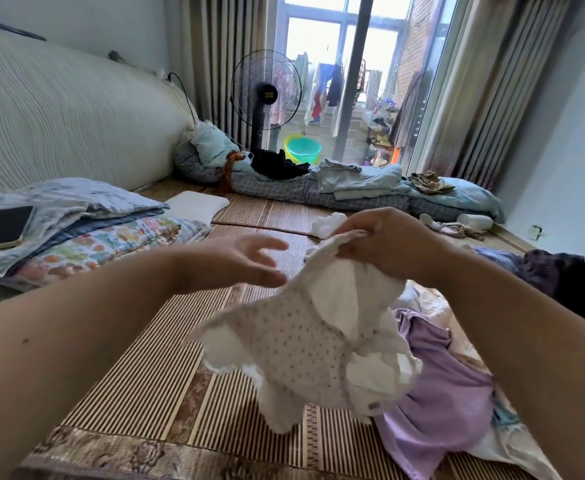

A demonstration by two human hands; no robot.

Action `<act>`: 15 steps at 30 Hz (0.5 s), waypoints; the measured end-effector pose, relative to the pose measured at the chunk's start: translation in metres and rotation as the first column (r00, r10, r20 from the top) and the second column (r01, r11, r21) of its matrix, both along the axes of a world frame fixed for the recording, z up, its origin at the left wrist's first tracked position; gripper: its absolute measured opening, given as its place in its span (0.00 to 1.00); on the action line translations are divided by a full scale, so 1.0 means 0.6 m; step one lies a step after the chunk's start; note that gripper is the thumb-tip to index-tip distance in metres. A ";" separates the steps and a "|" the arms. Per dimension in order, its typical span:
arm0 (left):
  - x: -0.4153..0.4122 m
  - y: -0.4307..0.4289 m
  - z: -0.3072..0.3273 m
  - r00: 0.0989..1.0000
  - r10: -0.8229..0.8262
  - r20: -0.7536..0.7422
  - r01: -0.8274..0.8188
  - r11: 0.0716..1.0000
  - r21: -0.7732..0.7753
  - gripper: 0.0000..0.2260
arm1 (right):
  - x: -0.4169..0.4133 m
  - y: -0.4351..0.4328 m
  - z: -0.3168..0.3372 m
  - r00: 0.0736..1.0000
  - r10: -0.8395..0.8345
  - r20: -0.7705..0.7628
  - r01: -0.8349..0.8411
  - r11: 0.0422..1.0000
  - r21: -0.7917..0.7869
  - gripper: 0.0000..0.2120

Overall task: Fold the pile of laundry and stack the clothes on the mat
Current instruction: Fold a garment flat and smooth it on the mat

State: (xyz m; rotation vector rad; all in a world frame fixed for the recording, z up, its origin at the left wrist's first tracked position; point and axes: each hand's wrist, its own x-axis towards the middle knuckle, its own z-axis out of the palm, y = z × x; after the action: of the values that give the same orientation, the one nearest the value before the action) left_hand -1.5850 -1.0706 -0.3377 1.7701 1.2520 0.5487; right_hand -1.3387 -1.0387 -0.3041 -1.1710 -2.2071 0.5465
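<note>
A tablet (1, 226) lies on folded bedding (86, 233) at far left. The left hand (239, 259) hovers with fingers spread, holding nothing, above the striped mat (138, 382). The right hand (384, 244) pinches a white dotted garment (304, 344), lifted beside the laundry pile (436, 386).

A lived-in home bedroom is shown: striped woven mats (138, 379) are laid over the floor, folded bedding (360, 183) is ranged along their far edge, a standing fan (266, 95) is placed by the curtains (214, 53), and washing (322, 95) is hung on the balcony beyond the glass door.
</note>
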 end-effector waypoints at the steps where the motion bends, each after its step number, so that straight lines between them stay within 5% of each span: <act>1: 0.024 -0.002 0.005 0.996 -0.039 0.077 0.037 0.999 0.029 0.29 | -0.014 -0.003 0.003 1.000 0.030 0.007 -0.030 1.000 0.009 0.05; 3: 0.073 -0.002 0.010 0.988 -0.050 0.145 0.035 0.994 0.099 0.24 | -0.034 -0.007 0.002 0.997 0.047 -0.059 -0.048 0.999 -0.012 0.08; 6: 0.110 0.000 0.009 0.968 0.052 0.245 -0.085 0.988 0.128 0.08 | -0.035 -0.019 -0.022 0.913 -0.068 -0.402 0.037 0.996 -0.083 0.14; 9: 0.114 0.006 0.007 0.860 0.146 0.490 -0.199 0.978 0.057 0.09 | -0.012 -0.045 -0.082 0.809 -0.121 -0.575 0.049 0.989 -0.139 0.29; 12: 0.109 0.011 0.014 0.758 0.191 0.624 -0.255 0.967 0.013 0.10 | 0.008 -0.073 -0.170 0.872 -0.131 -0.472 -0.010 0.959 -0.285 0.27; 15: 0.095 0.017 0.022 0.696 0.182 0.695 -0.276 0.961 0.026 0.07 | 0.015 -0.073 -0.246 0.945 -0.203 -0.257 0.133 0.956 -0.263 0.07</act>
State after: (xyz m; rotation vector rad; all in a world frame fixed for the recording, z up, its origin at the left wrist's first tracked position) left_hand -1.5278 -1.0604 -0.3245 1.2921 0.9025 1.3273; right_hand -1.3295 -1.0826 -0.4516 -1.3028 -1.8157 0.8712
